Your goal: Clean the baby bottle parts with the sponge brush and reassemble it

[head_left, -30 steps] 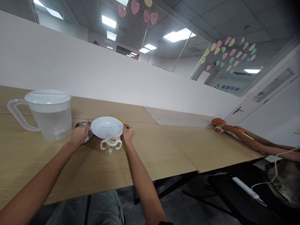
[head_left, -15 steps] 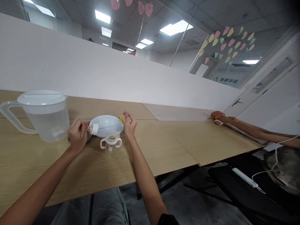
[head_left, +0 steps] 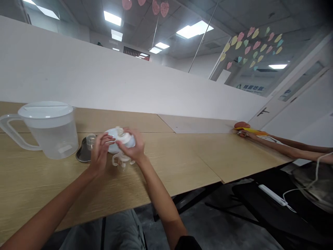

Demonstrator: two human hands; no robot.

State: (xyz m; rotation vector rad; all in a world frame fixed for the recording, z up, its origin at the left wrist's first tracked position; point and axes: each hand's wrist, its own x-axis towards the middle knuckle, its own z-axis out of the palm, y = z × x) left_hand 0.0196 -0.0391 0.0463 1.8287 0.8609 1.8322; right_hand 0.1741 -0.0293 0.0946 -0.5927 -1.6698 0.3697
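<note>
My right hand (head_left: 135, 144) grips a white bottle collar with a pale nipple (head_left: 124, 136) on top, slightly blurred. To its left is my left hand (head_left: 101, 149), with its fingers apart and the tips close to the collar; it holds nothing. Just below both hands, a clear baby bottle (head_left: 122, 165) with two white handles stands on the table, its top partly covered by my right hand. Behind the hands sits a white bowl (head_left: 112, 132), mostly hidden. A clear dome cap (head_left: 91, 140) rests on a dark metal tray (head_left: 82, 152) left of my left hand.
A large lidded plastic jug (head_left: 56, 133) with water stands at the left of the wooden table (head_left: 179, 163). At the far right, another person's hands (head_left: 247, 134) hold a yellow cloth near a brown round object (head_left: 241, 124). A white wall borders the table's back.
The collar with the nipple has passed from my left hand to my right, over the bottle. My left hand has opened and moved right, uncovering the tray and cap.
</note>
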